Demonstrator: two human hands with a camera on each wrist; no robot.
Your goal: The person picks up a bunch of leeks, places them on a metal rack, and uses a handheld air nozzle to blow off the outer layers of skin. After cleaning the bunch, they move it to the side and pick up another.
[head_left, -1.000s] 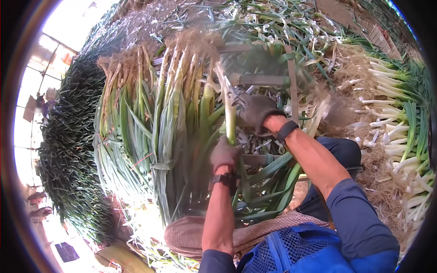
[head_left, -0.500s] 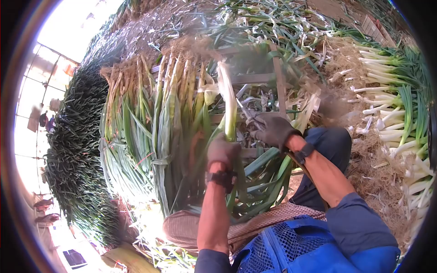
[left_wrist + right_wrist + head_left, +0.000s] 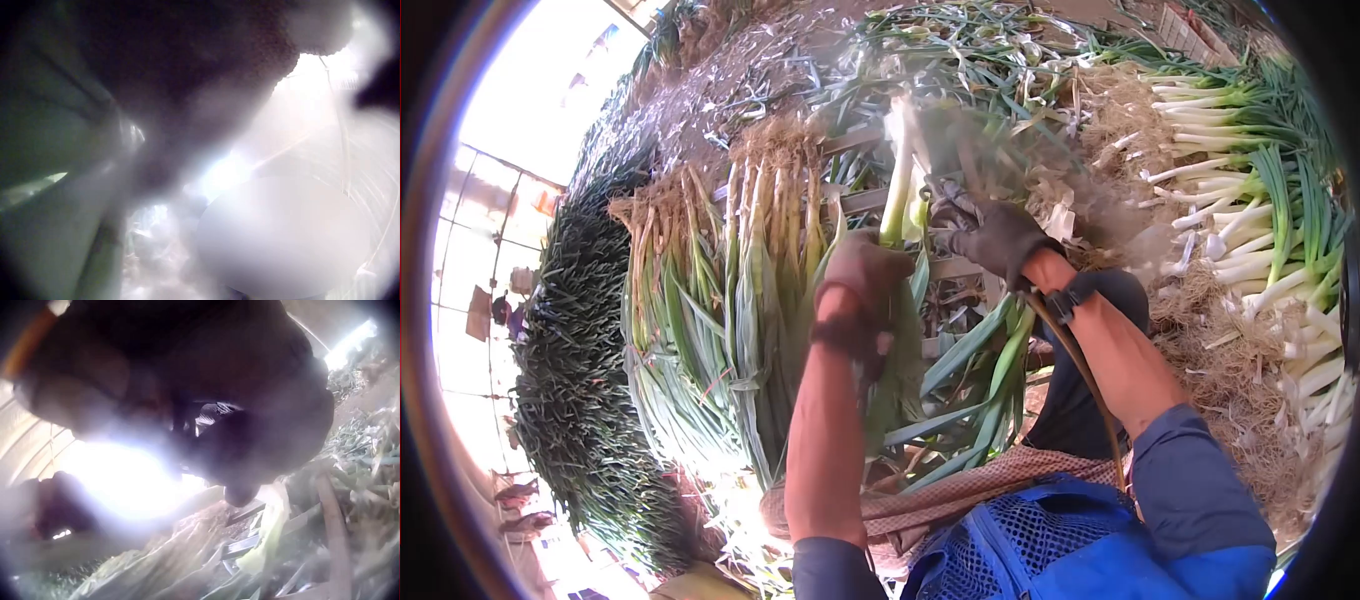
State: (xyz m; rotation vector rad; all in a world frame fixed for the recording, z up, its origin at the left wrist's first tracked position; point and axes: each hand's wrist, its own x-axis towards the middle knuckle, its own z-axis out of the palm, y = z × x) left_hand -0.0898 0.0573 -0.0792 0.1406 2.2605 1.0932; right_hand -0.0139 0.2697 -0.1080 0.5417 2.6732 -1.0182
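Note:
My gloved left hand (image 3: 865, 268) grips a green onion stalk (image 3: 895, 200) low on its pale part, white end pointing up and away. Its green leaves hang below that hand. Close on the right, my gloved right hand (image 3: 998, 238) holds a metal tool (image 3: 950, 203), blurred, beside the stalk; a thin brown hose (image 3: 1085, 370) runs from under this hand toward the lap. The left wrist view shows the dark glove (image 3: 187, 81) beside blurred green leaves (image 3: 50, 131). In the right wrist view the glove (image 3: 250, 394) has curled fingers, and the tool is mostly hidden.
Uncleaned onions (image 3: 750, 230) with brown roots lie in a row left of the hands. A slatted wooden frame (image 3: 955, 268) is beneath. White-stemmed onions (image 3: 1220, 115) line the right side by loose roots (image 3: 1220, 370). A tall green pile (image 3: 585, 380) stands far left.
The left hand has moved up and to the left with the stalk. The right hand went down and right, then came up slightly beside it. Loose pale skin now stands off the stalk.

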